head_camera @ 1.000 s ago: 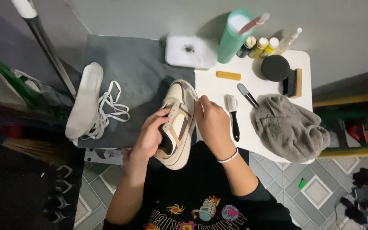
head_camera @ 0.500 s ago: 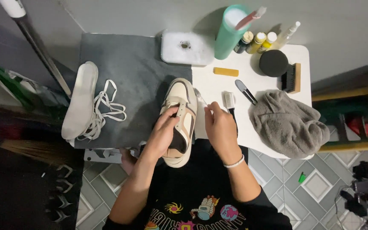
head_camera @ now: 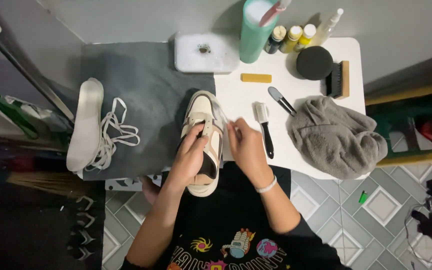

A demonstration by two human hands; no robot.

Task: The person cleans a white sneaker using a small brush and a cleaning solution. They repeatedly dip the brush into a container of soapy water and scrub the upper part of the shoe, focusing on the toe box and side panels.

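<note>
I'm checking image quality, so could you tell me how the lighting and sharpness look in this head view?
Head view: the white table is evenly lit with soft shadows behind the bottles; the floor at left is murky; the sneaker and both hands are sharp.

Both forearms extend forward from the torso, converging toward the midline. Left hand: palm down, fingers curled in a grip, thumb forward. Right hand: fingers bent, fingertips pinched together, pale band at the wrist.
</note>
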